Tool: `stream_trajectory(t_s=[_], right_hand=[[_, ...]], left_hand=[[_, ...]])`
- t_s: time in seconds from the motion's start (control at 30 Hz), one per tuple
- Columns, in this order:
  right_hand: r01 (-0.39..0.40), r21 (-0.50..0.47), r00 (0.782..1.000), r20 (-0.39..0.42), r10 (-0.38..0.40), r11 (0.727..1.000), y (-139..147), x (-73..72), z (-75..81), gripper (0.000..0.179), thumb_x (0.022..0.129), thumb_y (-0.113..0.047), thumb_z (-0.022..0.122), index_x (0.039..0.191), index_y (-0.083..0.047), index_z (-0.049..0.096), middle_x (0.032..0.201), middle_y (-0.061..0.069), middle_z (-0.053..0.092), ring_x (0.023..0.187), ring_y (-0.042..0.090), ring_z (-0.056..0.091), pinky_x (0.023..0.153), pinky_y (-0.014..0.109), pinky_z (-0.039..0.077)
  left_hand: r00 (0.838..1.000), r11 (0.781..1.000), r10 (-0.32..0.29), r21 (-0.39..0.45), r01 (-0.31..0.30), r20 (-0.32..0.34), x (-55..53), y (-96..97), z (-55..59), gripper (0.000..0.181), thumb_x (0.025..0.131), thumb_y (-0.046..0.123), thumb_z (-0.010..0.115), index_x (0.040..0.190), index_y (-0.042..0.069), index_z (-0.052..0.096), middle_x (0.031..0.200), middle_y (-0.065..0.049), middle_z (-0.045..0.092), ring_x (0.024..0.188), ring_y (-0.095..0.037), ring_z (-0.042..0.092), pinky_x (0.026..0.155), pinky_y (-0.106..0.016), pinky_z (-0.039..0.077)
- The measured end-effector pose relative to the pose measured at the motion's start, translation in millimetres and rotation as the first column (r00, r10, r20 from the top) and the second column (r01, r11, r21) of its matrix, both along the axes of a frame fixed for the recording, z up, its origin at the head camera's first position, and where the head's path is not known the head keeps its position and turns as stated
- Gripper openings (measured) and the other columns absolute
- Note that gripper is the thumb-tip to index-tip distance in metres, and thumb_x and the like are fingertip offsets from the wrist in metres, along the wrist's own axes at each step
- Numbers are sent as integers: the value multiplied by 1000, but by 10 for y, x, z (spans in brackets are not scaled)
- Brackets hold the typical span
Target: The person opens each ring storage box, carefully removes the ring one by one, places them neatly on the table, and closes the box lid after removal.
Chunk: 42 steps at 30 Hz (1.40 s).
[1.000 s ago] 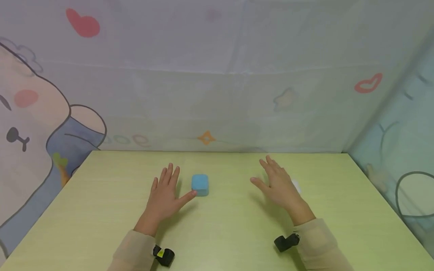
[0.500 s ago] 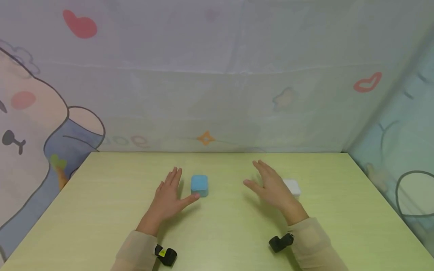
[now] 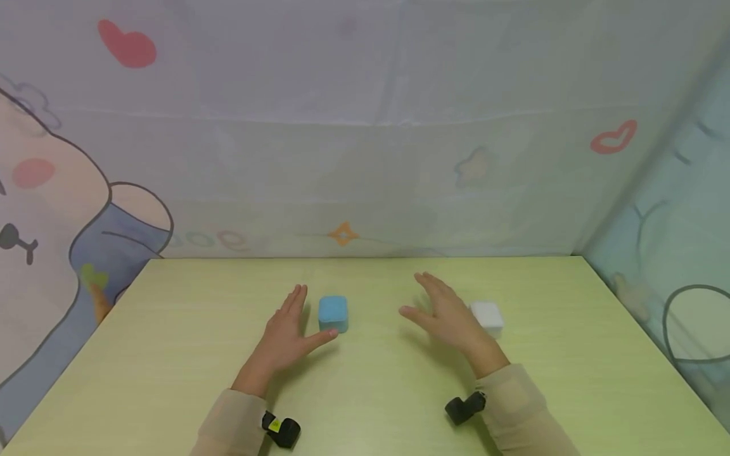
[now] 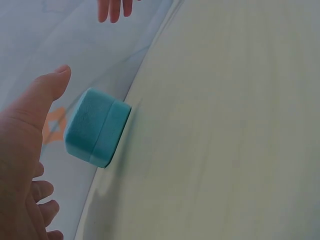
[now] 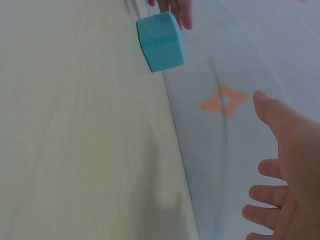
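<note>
A small blue box [image 3: 333,313] with rounded corners and a seam round its side sits on the table. My left hand [image 3: 283,339] is just left of it, fingers extended and thumb spread across the box's near edge in the head view. Whether the thumb touches the box there I cannot tell; the left wrist view shows a gap between thumb and blue box [image 4: 97,127]. My right hand [image 3: 450,318] hovers farther right, fingers and thumb apart, holding nothing. Beside it, a white box [image 3: 487,316] of similar shape is partly hidden behind that hand.
The pale wooden table [image 3: 376,405] ends at a printed cloth backdrop [image 3: 365,164], with another cloth [image 3: 684,253] along the right side. Small black cameras [image 3: 283,432] are strapped at both wrists.
My right hand has moved left, uncovering more of the white box. The left hand has shifted slightly right, closer to the blue box. The view has turned a little.
</note>
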State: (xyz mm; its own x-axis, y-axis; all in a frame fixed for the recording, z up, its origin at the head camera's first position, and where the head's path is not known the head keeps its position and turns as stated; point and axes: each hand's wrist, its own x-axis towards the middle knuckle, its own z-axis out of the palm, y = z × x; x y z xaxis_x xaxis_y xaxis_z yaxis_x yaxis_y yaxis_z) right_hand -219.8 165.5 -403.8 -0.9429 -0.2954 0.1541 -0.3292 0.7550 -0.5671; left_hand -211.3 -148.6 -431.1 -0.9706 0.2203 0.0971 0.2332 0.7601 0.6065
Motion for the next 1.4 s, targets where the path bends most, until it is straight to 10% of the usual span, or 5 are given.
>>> stream_trajectory(t_s=[1.4], right_hand=[[-75, -115, 987, 132, 90, 990, -437, -94, -114, 82, 84, -55, 62, 147, -12, 31, 154, 8, 31, 143, 27, 26, 116, 47, 23]], left_hand=[[994, 969, 11, 244, -38, 110, 42, 29, -135, 104, 77, 57, 69, 152, 12, 13, 157, -13, 18, 144, -36, 18, 114, -57, 20]])
